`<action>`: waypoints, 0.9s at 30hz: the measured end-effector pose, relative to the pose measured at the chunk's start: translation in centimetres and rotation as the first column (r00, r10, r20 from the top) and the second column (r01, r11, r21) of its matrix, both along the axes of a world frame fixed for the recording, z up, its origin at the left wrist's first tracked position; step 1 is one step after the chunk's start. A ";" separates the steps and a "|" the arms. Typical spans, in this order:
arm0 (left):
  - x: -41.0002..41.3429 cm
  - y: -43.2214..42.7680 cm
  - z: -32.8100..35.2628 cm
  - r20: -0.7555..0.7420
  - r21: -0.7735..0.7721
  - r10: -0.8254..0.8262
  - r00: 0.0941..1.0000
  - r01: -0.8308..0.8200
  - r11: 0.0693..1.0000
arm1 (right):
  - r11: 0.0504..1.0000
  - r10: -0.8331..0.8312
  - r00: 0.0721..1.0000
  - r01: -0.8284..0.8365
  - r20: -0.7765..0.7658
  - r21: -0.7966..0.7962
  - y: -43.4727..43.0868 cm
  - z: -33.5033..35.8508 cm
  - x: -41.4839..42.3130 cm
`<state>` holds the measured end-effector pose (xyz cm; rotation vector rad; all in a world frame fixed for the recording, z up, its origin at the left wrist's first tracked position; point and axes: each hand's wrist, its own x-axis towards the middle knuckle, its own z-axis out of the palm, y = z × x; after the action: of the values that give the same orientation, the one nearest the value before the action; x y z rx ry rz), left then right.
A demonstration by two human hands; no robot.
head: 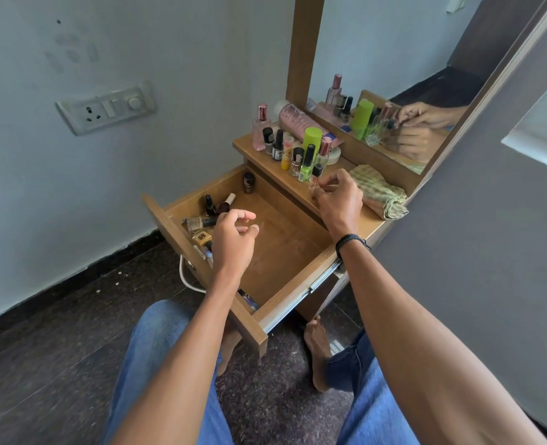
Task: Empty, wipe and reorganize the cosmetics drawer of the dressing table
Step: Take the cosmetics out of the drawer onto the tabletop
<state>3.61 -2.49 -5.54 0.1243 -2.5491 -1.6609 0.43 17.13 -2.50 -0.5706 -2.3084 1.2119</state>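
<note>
The wooden drawer [169,226] of the dressing table is pulled out. Its left end holds a few nail polish bottles [209,203], a clear bottle lying flat [198,223] and a gold-capped one [203,239]. A dark jar [248,181] stands in the back corner. My left hand [233,239] hovers over the drawer with loosely curled fingers and holds nothing. On the table top [365,226] my right hand [339,200] pinches a small clear bottle with a black cap [316,175], beside a row of cosmetics, among them a green nail polish [305,170].
A pink perfume bottle [260,128], a green cylinder [312,136], a pink tube [297,122] and a tape roll [334,155] crowd the top. A folded green cloth [378,191] lies at its right. The mirror [394,75] stands behind. A white cable [185,274] hangs under the drawer.
</note>
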 end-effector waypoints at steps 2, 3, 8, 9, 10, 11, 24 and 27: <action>0.1 0.0 0.0 -0.002 -0.009 -0.003 1.000 0.003 1.000 | 1.000 -0.002 1.000 0.002 -0.003 0.002 0.0 -0.2 -0.1; 0.1 0.0 0.0 -0.003 -0.009 -0.003 1.000 0.003 1.000 | 1.000 -0.005 1.000 0.005 -0.003 0.002 0.0 -0.2 -0.1; 0.1 -0.1 0.1 -0.006 0.001 -0.003 1.000 0.003 1.000 | 1.000 -0.002 1.000 0.002 -0.003 -0.004 0.0 -0.2 -0.1; 0.1 -0.2 0.1 -0.008 0.006 -0.004 1.000 0.004 1.000 | 1.000 -0.004 1.000 0.004 -0.004 -0.001 0.0 -0.2 -0.1; 0.0 -0.2 0.1 -0.011 0.011 -0.005 1.000 0.005 1.000 | 1.000 -0.009 1.000 0.009 -0.006 0.007 0.1 -0.3 -0.1; 0.0 -0.2 0.1 -0.014 0.016 -0.005 1.000 0.005 1.000 | 1.000 -0.012 1.000 0.012 -0.011 0.012 0.1 -0.4 -0.1; -0.1 -0.3 0.0 -0.009 0.031 -0.013 1.000 0.013 0.999 | 0.999 -0.029 0.997 0.032 -0.078 0.043 -0.3 -0.1 0.6; -0.1 -0.3 -0.1 -0.006 0.043 -0.014 1.000 0.014 0.999 | 1.000 -0.029 0.986 0.028 -0.166 -0.006 -1.1 0.1 1.8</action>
<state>3.53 -2.77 -5.59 0.1048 -2.5170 -1.7191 2.21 16.07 -2.40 -0.4827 -2.1524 1.2037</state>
